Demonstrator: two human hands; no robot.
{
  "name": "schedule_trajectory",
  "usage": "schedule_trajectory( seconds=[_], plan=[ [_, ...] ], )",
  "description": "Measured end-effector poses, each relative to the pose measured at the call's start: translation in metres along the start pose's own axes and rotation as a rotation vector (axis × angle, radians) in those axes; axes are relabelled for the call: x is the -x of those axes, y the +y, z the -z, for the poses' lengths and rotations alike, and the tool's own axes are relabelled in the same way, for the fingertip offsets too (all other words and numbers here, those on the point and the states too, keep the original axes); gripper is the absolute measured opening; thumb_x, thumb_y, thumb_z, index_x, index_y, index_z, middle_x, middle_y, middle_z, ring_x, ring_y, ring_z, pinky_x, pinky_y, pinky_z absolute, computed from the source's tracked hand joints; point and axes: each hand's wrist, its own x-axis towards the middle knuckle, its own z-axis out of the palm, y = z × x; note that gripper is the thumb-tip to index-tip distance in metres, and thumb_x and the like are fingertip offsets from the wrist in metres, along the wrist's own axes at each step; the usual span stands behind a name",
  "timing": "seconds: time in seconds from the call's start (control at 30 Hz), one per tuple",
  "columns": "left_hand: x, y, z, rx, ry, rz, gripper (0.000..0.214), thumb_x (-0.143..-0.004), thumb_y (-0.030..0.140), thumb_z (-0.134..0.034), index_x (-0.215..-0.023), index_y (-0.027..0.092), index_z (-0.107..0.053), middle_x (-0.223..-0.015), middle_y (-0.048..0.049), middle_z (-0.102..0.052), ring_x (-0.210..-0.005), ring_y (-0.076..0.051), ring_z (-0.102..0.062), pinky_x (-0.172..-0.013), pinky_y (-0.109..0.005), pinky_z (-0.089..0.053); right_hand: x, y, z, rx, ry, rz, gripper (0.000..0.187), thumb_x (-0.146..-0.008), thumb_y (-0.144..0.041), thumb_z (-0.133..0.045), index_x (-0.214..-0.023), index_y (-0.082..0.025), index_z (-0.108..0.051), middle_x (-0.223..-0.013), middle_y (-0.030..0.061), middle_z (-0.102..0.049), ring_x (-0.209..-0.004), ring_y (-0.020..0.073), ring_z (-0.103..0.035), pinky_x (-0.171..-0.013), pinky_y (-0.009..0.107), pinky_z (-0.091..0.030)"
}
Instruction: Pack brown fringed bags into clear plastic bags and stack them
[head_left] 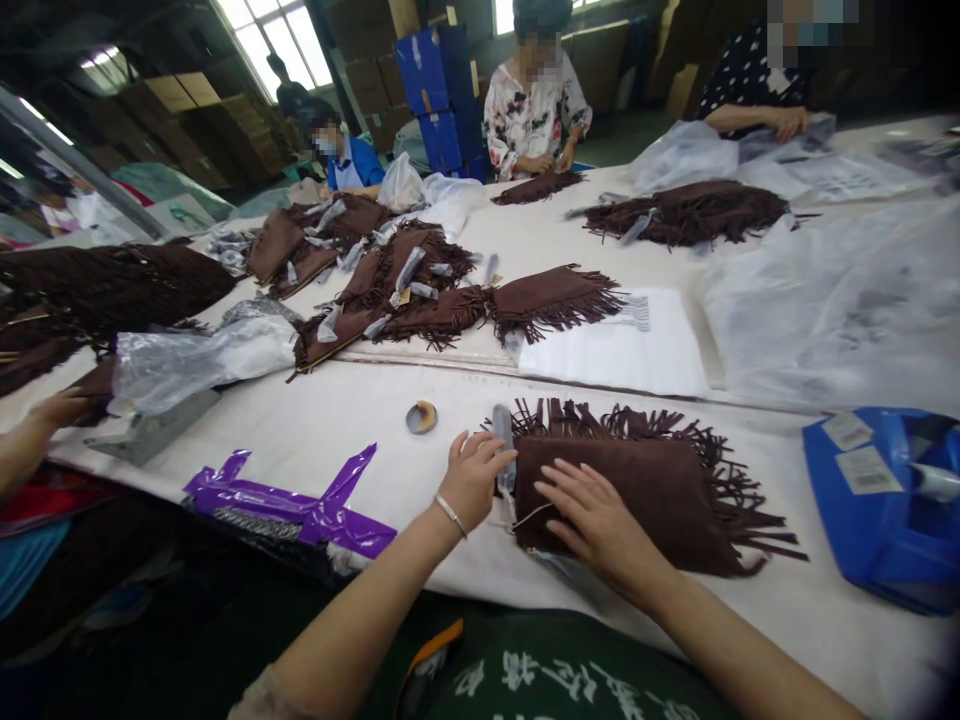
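My right hand (592,525) lies flat with spread fingers on a dark brown suede fringed bag (622,500), which rests on the white-covered table (360,440) in front of me. My left hand (472,480) is at the bag's left edge, its fingers closed over a narrow grey plastic strip (504,442). The strip's upper end stands clear of my fingers. A thin cord (529,517) runs from the strip toward the bag. Long suede fringe spreads along the bag's top and right sides.
A small round tin (421,417) sits left of my hands. Purple plastic wrap (289,505) hangs at the near edge, and a blue labelled bag (885,500) lies right. Several fringed suede pieces, clear plastic bags and co-workers occupy the table beyond.
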Motion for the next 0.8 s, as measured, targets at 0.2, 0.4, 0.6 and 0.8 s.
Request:
schedule_trajectory(
  seconds=[0.2,0.4,0.6,0.8],
  plan=[
    [-0.048,-0.024,0.003,-0.218,-0.189,-0.432,0.024,-0.085,0.009,-0.046,-0.099,0.018,-0.063,-0.130,-0.0098,-0.052,-0.135,-0.027,-0.026,-0.112,-0.059,-0.004,0.010,-0.013,-0.013,-0.046,-0.235,0.031,0.074,-0.075,-0.041,-0.060,-0.140,-0.023,-0.032,-0.147,0.0082,-0.031,-0.137,0.0321,-0.015,-0.109,0.057,-0.014],
    [-0.010,-0.028,0.056,-0.246,-0.236,-0.480,0.024,-0.088,0.007,-0.040,-0.094,0.017,-0.061,-0.113,-0.0086,-0.062,-0.130,-0.021,-0.036,-0.115,-0.051,-0.010,0.020,-0.012,-0.020,0.009,-0.167,0.033,0.069,-0.073,-0.021,-0.054,-0.139,-0.022,-0.034,-0.147,0.0083,-0.031,-0.137,0.0308,-0.017,-0.109,0.055,-0.018],
    [0.023,-0.041,0.029,-0.271,-0.244,-0.348,0.046,-0.081,0.006,-0.048,-0.125,0.021,-0.048,-0.136,-0.0078,-0.047,-0.131,-0.023,-0.034,-0.113,-0.049,-0.014,0.027,-0.015,-0.024,0.080,-0.105,0.066,0.070,-0.073,-0.018,-0.051,-0.140,-0.022,-0.031,-0.149,0.0089,-0.027,-0.136,0.0314,-0.020,-0.107,0.055,-0.021],
    [0.005,-0.051,0.019,-0.346,-0.164,-0.387,0.021,-0.088,0.008,-0.040,-0.096,0.016,-0.058,-0.118,-0.0100,-0.059,-0.130,-0.022,-0.035,-0.113,-0.046,-0.017,0.039,-0.015,-0.026,0.125,-0.097,0.048,0.080,-0.066,-0.010,-0.049,-0.142,-0.024,-0.028,-0.149,0.0071,-0.025,-0.136,0.0302,-0.020,-0.109,0.053,-0.020]
  ],
)
